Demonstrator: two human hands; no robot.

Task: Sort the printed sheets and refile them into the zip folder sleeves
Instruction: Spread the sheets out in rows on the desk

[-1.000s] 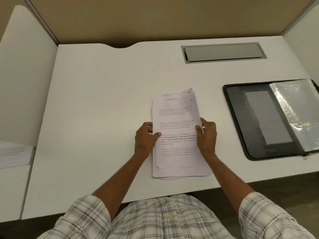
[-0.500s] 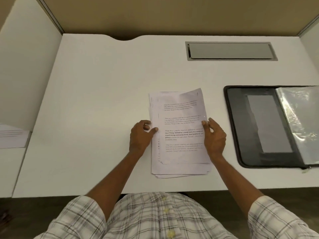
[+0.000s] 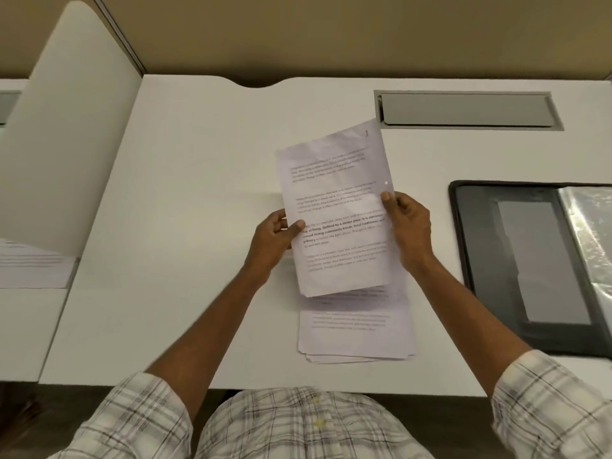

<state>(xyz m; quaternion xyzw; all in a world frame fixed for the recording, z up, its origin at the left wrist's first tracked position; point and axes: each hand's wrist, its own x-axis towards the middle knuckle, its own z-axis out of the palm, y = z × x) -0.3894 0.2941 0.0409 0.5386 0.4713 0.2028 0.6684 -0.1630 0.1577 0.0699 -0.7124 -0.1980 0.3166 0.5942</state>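
Note:
A printed sheet (image 3: 334, 200) is lifted off the desk and tilted, its top corner pointing far right. My left hand (image 3: 273, 241) pinches its left edge with the thumb on top. My right hand (image 3: 409, 225) pinches the right edge. Under it, a stack of printed sheets (image 3: 356, 332) lies flat near the desk's front edge, partly hidden by the lifted sheet. A black zip folder (image 3: 480, 246) lies open at the right, with clear plastic sleeves (image 3: 592, 226) on its right half.
The white desk (image 3: 185, 226) has a grey cable hatch (image 3: 467, 109) at the back right. A white partition (image 3: 63, 144) stands at the left; beyond it lie more papers (image 3: 29, 263) on a neighbouring desk. A tan wall closes the back.
Both hands have lifted the top sheet off the stack and raised it toward the far side; a second ago it lay on the stack with my hands at its edges.

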